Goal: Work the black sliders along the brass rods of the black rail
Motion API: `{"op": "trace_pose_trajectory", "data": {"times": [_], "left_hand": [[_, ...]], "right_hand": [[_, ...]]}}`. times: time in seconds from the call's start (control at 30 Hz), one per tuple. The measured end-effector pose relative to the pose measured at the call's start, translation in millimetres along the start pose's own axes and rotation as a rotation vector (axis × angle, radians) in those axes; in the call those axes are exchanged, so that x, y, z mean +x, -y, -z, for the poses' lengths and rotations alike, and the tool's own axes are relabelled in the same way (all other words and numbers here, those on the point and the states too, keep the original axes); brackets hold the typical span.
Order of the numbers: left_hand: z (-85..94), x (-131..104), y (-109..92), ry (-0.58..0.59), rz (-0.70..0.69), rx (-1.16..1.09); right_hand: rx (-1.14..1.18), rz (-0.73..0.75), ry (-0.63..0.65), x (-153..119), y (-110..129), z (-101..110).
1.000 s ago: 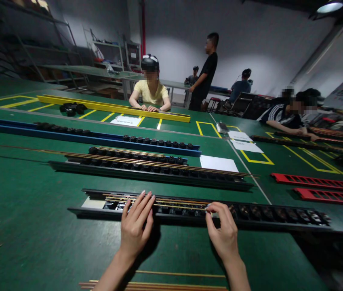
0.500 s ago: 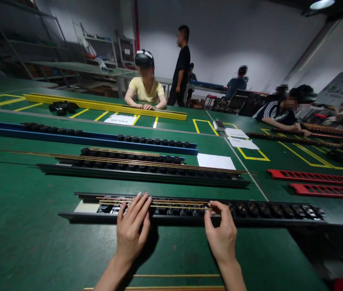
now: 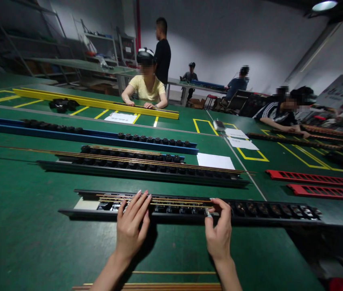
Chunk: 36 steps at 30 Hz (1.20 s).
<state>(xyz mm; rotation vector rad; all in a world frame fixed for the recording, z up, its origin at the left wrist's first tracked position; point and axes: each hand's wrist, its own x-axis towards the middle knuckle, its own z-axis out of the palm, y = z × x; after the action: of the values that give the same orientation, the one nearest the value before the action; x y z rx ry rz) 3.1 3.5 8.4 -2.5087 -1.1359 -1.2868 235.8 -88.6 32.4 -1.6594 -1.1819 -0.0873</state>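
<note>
Evidently, the step in hand is lining up thin rods (image 3: 174, 201) along a row of black parts (image 3: 262, 209) in the near channel (image 3: 183, 219). The channel lies lengthwise across the table (image 3: 53, 246), and the rods run along its left and middle stretch, from near the pale block (image 3: 87, 204) to the right hand (image 3: 220, 232). The parts farther right have no rods over them.

The left hand (image 3: 131, 226) is open, palm down, fingers stretched across the rods; it seems to be steadying them. The right hand is curled at the rods' right ends, index tip above and thumb below, with a gap between the two. Whether it pinches a rod there I cannot tell.

The next move probably calls for a fine touch at those right ends: setting each one in place on the part beneath while the left hand lightly stops the rods from rolling or sliding. Pressing hard might bend them, or shift their left ends. More rods (image 3: 159, 286) lie at the near edge of the view, with a single rod (image 3: 174, 273) just apart from them.
</note>
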Motion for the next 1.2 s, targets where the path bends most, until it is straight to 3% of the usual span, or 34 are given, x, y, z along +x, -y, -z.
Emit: {"op": "trace_pose_trajectory", "data": {"times": [0.97, 1.13, 1.2], "left_hand": [[0.8, 1, -2, 0.009, 0.028, -0.034], [1.1, 4, -6, -0.033, 0.079, -0.088], [1.4, 5, -7, -0.031, 0.077, -0.090]], "right_hand": [[-0.165, -0.050, 0.067, -1, 6, -8], [-0.327, 0.118, 0.009, -5, 15, -11], [-0.380, 0.235, 0.096, -10, 22, -15]]}}
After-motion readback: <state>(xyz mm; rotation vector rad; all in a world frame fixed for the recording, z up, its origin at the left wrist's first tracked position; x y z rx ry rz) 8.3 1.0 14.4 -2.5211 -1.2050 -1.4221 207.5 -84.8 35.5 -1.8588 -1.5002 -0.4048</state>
